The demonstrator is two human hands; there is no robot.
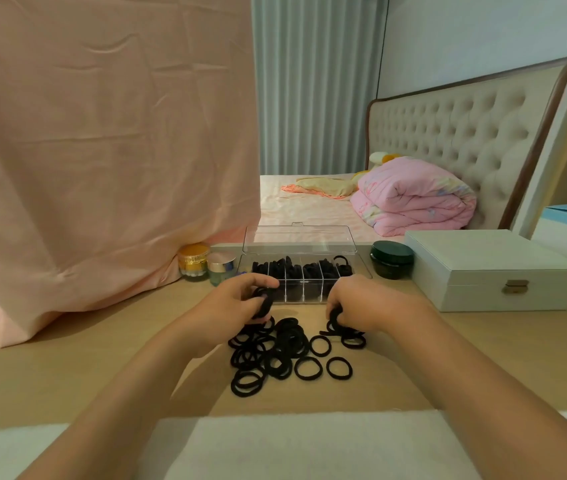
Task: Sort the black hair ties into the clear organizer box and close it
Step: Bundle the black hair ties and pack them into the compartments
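Observation:
A pile of black hair ties [275, 355] lies loose on the wooden desk just in front of me. Behind it stands the clear organizer box [361, 268], its lid [299, 239] tipped up and back, its divided compartments partly filled with black ties. My left hand [237, 306] grips a small bunch of hair ties at the box's near left corner. My right hand [358, 303] pinches several ties at the pile's right edge, close to the box's near right corner.
Left of the box stand a gold-lidded jar [193, 261] and a small silver-lidded jar [221, 268]; a dark green jar [392, 259] and a white latched case [489, 271] sit to the right. Pink cloth [102, 150] hangs at left. A bed lies behind the desk.

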